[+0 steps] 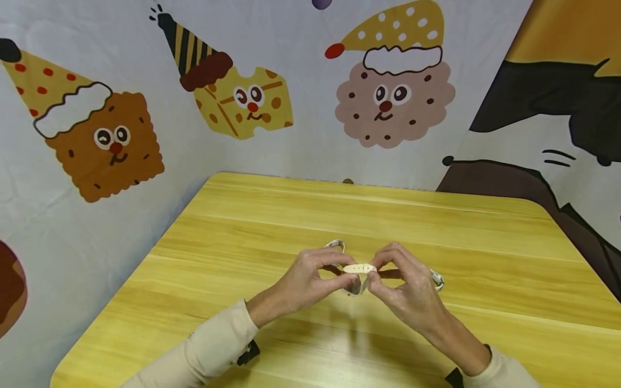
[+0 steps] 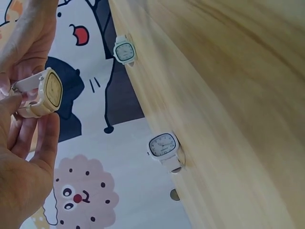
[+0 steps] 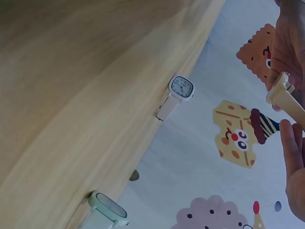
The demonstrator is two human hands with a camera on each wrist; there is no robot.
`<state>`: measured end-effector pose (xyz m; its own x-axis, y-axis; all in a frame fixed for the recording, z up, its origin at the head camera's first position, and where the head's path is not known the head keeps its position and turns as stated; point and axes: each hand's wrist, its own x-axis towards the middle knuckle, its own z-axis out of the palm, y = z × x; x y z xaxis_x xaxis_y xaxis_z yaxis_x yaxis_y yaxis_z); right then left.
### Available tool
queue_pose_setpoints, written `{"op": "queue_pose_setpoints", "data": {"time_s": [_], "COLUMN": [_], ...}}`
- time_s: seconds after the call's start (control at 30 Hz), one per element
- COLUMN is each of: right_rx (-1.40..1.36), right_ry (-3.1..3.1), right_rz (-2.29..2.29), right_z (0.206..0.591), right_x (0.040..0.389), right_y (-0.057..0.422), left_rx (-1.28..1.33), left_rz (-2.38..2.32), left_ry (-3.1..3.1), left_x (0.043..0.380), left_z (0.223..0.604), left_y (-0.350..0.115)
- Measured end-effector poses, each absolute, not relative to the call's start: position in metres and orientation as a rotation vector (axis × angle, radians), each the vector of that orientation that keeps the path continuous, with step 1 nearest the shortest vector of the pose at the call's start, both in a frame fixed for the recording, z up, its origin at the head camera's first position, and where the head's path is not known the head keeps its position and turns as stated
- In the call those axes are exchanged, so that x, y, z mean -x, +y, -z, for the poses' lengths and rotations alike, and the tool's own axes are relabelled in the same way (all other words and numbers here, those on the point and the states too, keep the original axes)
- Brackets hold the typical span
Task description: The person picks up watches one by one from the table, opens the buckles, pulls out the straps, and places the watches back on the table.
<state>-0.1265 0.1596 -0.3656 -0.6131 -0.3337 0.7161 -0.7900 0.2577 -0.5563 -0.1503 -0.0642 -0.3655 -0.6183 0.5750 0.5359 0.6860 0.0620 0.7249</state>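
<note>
A cream wristwatch (image 1: 359, 268) is held up between both hands over the table. My left hand (image 1: 310, 275) pinches its strap from the left, thumb below and fingers above. On the other side my right hand (image 1: 405, 283) pinches the strap near its end with thumb and fingertips. In the left wrist view the watch (image 2: 54, 90) shows its squarish face, with the strap looped round. The right wrist view has the strap (image 3: 289, 106) at the right edge, partly cut off.
Behind my left hand a white watch (image 1: 336, 245) stands on the wooden table (image 1: 271, 215). A mint green watch (image 1: 437, 279) stands beyond my right hand, partly hidden by it in the head view. A cartoon-printed cloth (image 1: 310, 145) hangs behind the table.
</note>
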Motion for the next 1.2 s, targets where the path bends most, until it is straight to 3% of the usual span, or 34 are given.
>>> {"op": "queue_pose_setpoints", "data": {"time_s": [0.83, 1.2], "right_rx": [-1.097, -1.140], "right_ry": [-1.918, -2.041], "right_rz": [-1.610, -1.345], "right_z": [0.375, 0.369], "right_x": [0.128, 0.130], "right_y": [0.164, 0.171], "left_rx": [1.268, 1.288], "left_rz": [1.632, 1.581], "left_ry": [-2.248, -2.287], "left_x": [0.152, 0.152], "left_z": [0.365, 0.366], "left_y": [-0.070, -0.066]}}
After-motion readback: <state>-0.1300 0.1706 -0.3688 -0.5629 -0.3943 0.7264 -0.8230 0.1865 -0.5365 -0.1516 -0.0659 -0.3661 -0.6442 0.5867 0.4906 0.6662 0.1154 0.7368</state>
